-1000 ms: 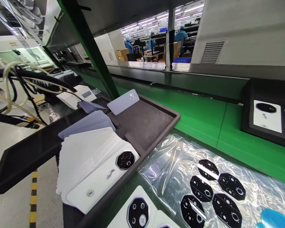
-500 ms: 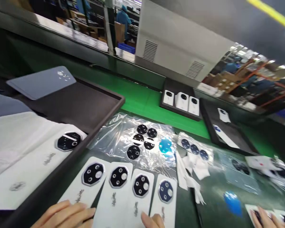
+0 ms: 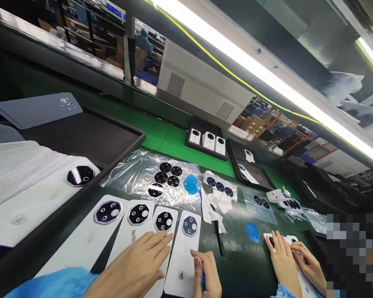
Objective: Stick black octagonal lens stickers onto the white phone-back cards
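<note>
Four white panels, each with a dark octagonal camera plate at its top, lie side by side at the bottom. My left hand (image 3: 136, 263) rests flat on the third panel (image 3: 170, 215), its fingertips just below the camera plate (image 3: 163, 221) and its fingers stretched out. My right hand (image 3: 207, 271) is beside the lower right edge of the rightmost panel (image 3: 182, 256), fingers curled around a small blue item (image 3: 203, 281), mostly hidden. Left of my left hand are the leftmost panel (image 3: 83, 236) and the second panel (image 3: 132, 236).
A dark tray (image 3: 112, 142) with stacked white panels (image 3: 49, 194) stands left. Behind are loose black plates on clear film (image 3: 130, 169), blue discs (image 3: 190, 184), white strips (image 3: 209, 211) and a black tool (image 3: 220, 240). A co-worker's hands (image 3: 282, 258) touch panels at right.
The view has tilted up and shifted right. My left hand has moved right from the leftmost panels onto the third. More of my right hand shows, with blue between its fingers.
</note>
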The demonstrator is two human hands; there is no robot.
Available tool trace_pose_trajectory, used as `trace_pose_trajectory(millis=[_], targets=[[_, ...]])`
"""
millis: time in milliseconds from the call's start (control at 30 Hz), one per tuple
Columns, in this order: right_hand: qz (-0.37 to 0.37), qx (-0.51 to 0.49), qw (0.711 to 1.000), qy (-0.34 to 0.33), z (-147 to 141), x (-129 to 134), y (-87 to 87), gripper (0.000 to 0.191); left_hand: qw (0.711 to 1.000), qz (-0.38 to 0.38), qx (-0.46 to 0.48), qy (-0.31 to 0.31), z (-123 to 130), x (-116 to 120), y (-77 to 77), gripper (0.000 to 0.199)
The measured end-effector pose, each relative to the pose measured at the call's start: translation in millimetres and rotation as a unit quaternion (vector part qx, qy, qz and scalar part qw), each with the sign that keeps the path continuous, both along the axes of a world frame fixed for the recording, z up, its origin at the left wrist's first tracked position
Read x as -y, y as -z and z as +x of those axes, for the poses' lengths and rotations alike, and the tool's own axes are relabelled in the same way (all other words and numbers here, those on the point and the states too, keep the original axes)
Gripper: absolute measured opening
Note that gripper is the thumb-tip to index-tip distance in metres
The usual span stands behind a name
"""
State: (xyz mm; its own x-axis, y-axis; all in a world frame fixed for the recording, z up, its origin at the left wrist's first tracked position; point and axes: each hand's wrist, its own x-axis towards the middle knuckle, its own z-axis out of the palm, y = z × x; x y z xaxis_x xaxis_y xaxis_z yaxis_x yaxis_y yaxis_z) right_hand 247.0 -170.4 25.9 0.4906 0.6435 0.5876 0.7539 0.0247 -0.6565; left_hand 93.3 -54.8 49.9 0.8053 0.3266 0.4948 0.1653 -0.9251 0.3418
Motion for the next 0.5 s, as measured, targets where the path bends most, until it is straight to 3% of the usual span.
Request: trace_pose_trajectory(millis=[133,267,400,500], targets=[[-0.020,0.131,0.991,0.000,9,7,15.9,0.032,0.993,-0.047,-0.103,0.013,39,-6,-20.6,0.033],[-0.052,0.255,0.966,0.008,12,10,27.7,0.042,0.990,-0.044,-0.134,-0.013,66,-13,-20.7,0.042],[-0.090,0.304,0.949,0.001,23,16,25.1,0.036,0.991,-0.038,-0.125,-0.021,78,-17,-13.0,0.035],[-0.078,0.315,0.946,-0.027,50,24,12.3,0.022,0.991,-0.038,-0.129,-0.018,82,-17,-12.7,0.033]])
